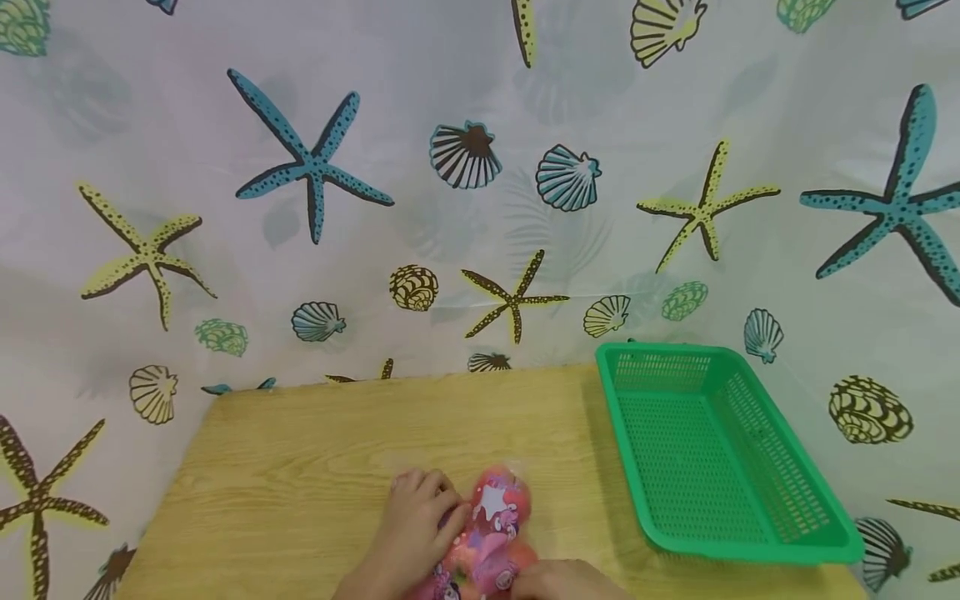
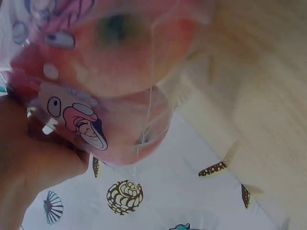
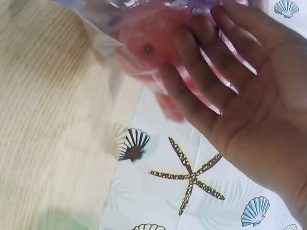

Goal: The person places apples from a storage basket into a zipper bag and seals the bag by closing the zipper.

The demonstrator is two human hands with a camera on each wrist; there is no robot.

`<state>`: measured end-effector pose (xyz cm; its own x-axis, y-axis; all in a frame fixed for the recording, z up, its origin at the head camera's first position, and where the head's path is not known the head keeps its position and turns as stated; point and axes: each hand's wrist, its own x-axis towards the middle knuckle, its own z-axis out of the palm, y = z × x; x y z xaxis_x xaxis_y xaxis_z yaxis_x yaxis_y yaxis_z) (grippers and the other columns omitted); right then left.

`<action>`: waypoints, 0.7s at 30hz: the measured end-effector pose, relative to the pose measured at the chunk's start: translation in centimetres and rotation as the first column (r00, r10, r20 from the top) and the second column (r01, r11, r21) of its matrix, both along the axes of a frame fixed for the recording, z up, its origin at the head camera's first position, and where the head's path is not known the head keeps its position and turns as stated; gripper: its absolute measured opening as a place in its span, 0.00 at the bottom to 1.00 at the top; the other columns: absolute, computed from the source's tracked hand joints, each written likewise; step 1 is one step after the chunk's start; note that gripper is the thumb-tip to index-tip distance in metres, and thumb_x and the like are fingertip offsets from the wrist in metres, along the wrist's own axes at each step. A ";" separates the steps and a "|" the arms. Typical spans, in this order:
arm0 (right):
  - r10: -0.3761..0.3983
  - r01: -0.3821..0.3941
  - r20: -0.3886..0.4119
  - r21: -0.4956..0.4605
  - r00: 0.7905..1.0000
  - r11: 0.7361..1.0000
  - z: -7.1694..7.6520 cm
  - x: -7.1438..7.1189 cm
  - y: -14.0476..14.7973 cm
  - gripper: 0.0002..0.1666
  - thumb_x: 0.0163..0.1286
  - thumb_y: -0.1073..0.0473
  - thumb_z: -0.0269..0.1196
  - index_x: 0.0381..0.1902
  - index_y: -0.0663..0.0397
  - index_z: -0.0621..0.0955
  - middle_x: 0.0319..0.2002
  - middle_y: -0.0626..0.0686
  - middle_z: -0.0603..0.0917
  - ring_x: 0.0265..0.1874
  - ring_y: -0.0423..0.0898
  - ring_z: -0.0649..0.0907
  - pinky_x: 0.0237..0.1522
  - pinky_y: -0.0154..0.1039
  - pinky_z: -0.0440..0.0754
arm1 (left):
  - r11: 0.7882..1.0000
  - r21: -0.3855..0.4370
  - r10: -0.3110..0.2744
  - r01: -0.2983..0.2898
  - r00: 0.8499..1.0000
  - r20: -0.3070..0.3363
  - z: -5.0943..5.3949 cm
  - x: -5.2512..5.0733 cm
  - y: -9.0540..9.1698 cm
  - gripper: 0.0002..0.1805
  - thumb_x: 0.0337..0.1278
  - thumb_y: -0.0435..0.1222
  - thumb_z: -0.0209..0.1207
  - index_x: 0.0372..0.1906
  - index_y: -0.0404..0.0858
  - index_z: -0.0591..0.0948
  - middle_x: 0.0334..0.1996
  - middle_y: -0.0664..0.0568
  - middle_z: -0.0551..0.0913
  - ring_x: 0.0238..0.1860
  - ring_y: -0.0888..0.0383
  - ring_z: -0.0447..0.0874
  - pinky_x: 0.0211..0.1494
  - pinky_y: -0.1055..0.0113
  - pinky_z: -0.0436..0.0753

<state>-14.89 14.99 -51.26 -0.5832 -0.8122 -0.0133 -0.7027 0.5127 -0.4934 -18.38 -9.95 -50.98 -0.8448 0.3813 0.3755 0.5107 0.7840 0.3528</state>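
A clear plastic bag of reddish round fruit point(image 1: 501, 508), printed with pink and purple cartoon figures, lies near the front of the table. My left hand point(image 1: 420, 529) grips its left side, with curled fingers over the plastic. In the left wrist view, the thumb side of the left hand point(image 2: 43, 158) presses against the bag point(image 2: 120, 115). At the near right part, my right hand point(image 1: 566, 581) pinches the plastic; its lower edge is cut off. In the right wrist view, the outer fingers of the right hand point(image 3: 240, 91) fan loosely across the bag point(image 3: 148, 43), and the thumb is hidden.
A green plastic basket point(image 1: 697, 546) with mesh walls stands on the right of the wooden table point(image 1: 315, 450). Behind and around the table hangs a white cloth point(image 1: 480, 225) printed with starfish and shells.
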 end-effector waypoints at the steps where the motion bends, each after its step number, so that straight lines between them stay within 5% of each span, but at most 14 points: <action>1: -0.044 0.042 -0.028 -0.040 0.999 0.998 0.0 0.0 0.2 0.07 0.69 0.46 0.61 0.34 0.38 0.81 0.31 0.31 0.76 0.32 0.24 0.72 0.32 0.22 0.72 | 1.000 -0.018 0.017 -0.018 0.999 -0.051 -0.3 0.4 0.0 0.09 0.66 0.47 0.58 0.33 0.52 0.86 0.36 0.63 0.77 0.43 0.62 0.69 0.50 0.60 0.69; 4: -0.155 0.134 -0.122 -0.159 0.980 0.978 0.1 0.1 0.4 0.07 0.71 0.46 0.61 0.40 0.38 0.80 0.38 0.35 0.77 0.39 0.31 0.74 0.37 0.27 0.76 | 0.996 -0.017 0.088 -0.090 0.989 -0.118 -0.9 1.3 -0.2 0.06 0.65 0.44 0.59 0.37 0.51 0.85 0.39 0.60 0.77 0.47 0.58 0.71 0.54 0.56 0.71; 12: -0.373 0.335 -0.202 -0.199 0.906 0.921 -1.1 1.3 -1.9 0.29 0.67 0.35 0.61 0.55 0.46 0.74 0.56 0.50 0.72 0.51 0.48 0.75 0.43 0.40 0.84 | 0.951 -0.153 0.273 -0.267 0.962 0.018 -3.1 1.5 0.1 0.20 0.71 0.56 0.49 0.47 0.46 0.81 0.44 0.53 0.77 0.50 0.51 0.76 0.54 0.51 0.73; 15: -0.444 0.408 -0.194 -0.201 0.875 0.891 -1.6 1.7 -2.5 0.38 0.65 0.32 0.61 0.62 0.48 0.70 0.64 0.58 0.68 0.58 0.56 0.75 0.44 0.49 0.86 | 0.953 -0.151 0.265 -0.261 0.964 0.007 -3.8 1.3 0.4 0.20 0.71 0.55 0.49 0.46 0.45 0.81 0.45 0.51 0.78 0.52 0.50 0.77 0.61 0.45 0.72; 21: -0.459 0.419 -0.169 -0.227 0.872 0.879 -2.9 2.5 -2.8 0.44 0.65 0.34 0.62 0.73 0.42 0.64 0.72 0.61 0.61 0.62 0.68 0.73 0.43 0.59 0.85 | 0.990 -0.072 0.123 -0.118 0.990 0.066 -4.8 1.9 0.2 0.33 0.65 0.62 0.50 0.63 0.44 0.75 0.64 0.43 0.74 0.66 0.39 0.69 0.68 0.29 0.56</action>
